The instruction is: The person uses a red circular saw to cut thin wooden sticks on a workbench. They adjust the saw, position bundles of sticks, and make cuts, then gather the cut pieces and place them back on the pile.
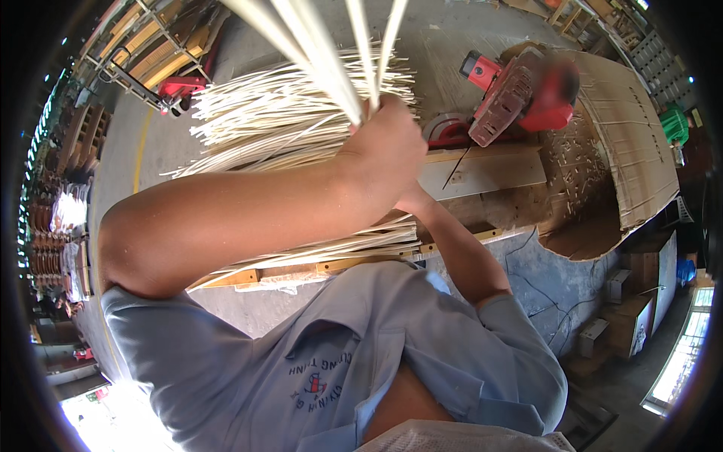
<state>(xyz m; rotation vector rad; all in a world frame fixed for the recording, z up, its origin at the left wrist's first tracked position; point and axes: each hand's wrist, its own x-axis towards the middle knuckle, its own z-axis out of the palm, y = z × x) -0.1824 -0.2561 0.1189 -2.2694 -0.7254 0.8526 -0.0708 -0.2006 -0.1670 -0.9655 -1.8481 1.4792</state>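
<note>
My left hand (388, 147) is closed round several thin, pale wooden sticks (365, 56). They rise from the fist toward the camera and spread apart at the top. My right hand (412, 199) is just behind and below the left one, near the lower part of the fist. Only its wrist area shows; its fingers are hidden. Beyond my left forearm lies a large pile of similar pale sticks (263, 113) on the bench. More sticks (339, 245) lie along the bench's near side, partly under my arm.
Right of my hands stands a red cut-off saw (501, 102) beside a metal-faced fence (489, 172). An open cardboard box (633, 135) with scraps wraps round the saw's right side. Cables (553, 301) run across the floor. A red pallet jack (181, 87) stands far left.
</note>
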